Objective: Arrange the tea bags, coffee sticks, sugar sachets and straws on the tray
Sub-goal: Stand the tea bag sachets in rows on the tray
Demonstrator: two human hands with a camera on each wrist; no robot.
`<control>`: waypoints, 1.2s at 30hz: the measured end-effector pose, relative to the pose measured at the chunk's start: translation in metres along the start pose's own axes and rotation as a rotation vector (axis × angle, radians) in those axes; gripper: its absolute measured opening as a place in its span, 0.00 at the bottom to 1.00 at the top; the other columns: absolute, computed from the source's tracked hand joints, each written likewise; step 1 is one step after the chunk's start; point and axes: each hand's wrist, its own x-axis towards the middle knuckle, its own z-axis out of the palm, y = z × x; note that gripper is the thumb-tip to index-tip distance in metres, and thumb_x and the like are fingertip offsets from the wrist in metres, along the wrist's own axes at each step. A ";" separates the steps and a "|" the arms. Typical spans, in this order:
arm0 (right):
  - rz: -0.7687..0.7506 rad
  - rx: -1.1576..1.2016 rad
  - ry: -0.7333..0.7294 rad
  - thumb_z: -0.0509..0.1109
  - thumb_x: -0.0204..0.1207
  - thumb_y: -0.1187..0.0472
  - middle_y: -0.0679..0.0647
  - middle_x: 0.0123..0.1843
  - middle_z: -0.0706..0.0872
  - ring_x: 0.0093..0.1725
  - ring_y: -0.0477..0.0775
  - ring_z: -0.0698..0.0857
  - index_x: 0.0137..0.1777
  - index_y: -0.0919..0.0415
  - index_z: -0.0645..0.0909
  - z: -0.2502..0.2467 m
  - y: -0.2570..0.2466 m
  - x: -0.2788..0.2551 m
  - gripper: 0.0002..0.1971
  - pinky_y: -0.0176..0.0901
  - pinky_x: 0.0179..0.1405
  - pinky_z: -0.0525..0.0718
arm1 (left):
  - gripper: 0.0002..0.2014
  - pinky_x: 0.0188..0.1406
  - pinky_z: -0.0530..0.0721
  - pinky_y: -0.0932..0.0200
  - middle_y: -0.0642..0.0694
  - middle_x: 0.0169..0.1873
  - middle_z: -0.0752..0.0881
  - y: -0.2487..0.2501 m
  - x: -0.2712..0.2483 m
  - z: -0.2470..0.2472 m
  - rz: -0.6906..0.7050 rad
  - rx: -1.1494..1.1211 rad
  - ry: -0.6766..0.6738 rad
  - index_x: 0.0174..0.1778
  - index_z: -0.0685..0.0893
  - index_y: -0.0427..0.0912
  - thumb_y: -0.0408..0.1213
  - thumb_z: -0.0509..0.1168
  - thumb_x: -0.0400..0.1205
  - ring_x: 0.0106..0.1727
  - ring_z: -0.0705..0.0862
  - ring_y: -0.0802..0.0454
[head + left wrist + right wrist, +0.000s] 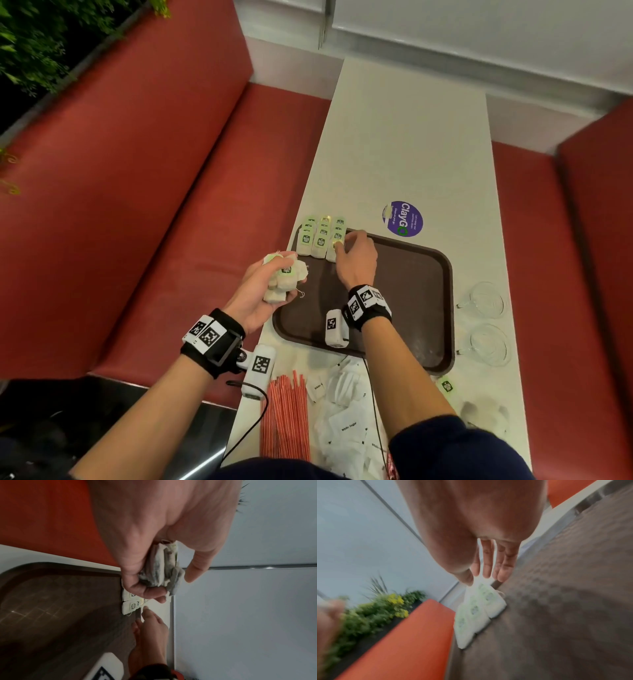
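head view: even, moderate indoor light, colours a little muted; straight edges bow toward the frame borders from the wide lens. soft shadow under the forearms on the tray [414, 274]. left wrist view: dim, greyish, a faint glint on the tray surface; near palm soft. right wrist view: strong motion blur throughout, plants [373, 609] smeared, focus poor everywhere.

The left hand [263, 291] is held palm-up, fingers curled round a bunch of tea bags [282, 277]. The right hand [356, 260] reaches forward palm-down, fingers nearly straight, its fingertips [488, 573] touching the bags below. Both forearms are bare and extended.
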 end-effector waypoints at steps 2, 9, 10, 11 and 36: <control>-0.034 0.124 -0.004 0.74 0.87 0.53 0.49 0.59 0.90 0.57 0.50 0.87 0.61 0.54 0.84 -0.014 -0.015 -0.017 0.07 0.49 0.60 0.83 | 0.19 0.38 0.88 0.54 0.34 0.61 0.91 -0.001 0.000 0.000 0.007 0.030 -0.006 0.74 0.86 0.37 0.27 0.69 0.86 0.52 0.92 0.41; 0.013 0.491 -0.178 0.75 0.86 0.42 0.46 0.47 0.94 0.43 0.47 0.93 0.52 0.48 0.88 -0.065 -0.045 -0.106 0.11 0.51 0.51 0.93 | 0.18 0.39 0.91 0.55 0.39 0.56 0.92 -0.012 -0.011 0.005 0.107 0.115 -0.027 0.72 0.86 0.39 0.23 0.72 0.86 0.49 0.92 0.49; 0.025 0.515 -0.188 0.77 0.86 0.42 0.48 0.46 0.93 0.42 0.48 0.92 0.52 0.50 0.88 -0.070 -0.044 -0.117 0.12 0.50 0.49 0.93 | 0.19 0.41 0.92 0.54 0.39 0.56 0.91 -0.014 -0.013 0.005 0.116 0.097 -0.029 0.73 0.85 0.38 0.24 0.73 0.86 0.50 0.92 0.48; 0.040 0.540 -0.205 0.78 0.86 0.43 0.50 0.46 0.93 0.42 0.49 0.92 0.52 0.52 0.88 -0.074 -0.043 -0.127 0.13 0.49 0.47 0.93 | 0.19 0.43 0.92 0.53 0.39 0.56 0.91 -0.016 -0.014 0.005 0.123 0.077 -0.035 0.73 0.85 0.37 0.25 0.74 0.85 0.52 0.91 0.48; -0.140 0.539 -0.310 0.82 0.82 0.65 0.49 0.50 0.94 0.53 0.50 0.93 0.51 0.56 0.86 -0.059 -0.022 -0.147 0.07 0.36 0.58 0.87 | 0.17 0.43 0.91 0.52 0.38 0.51 0.93 -0.027 -0.018 0.004 0.266 0.184 0.045 0.65 0.88 0.37 0.30 0.80 0.81 0.52 0.92 0.45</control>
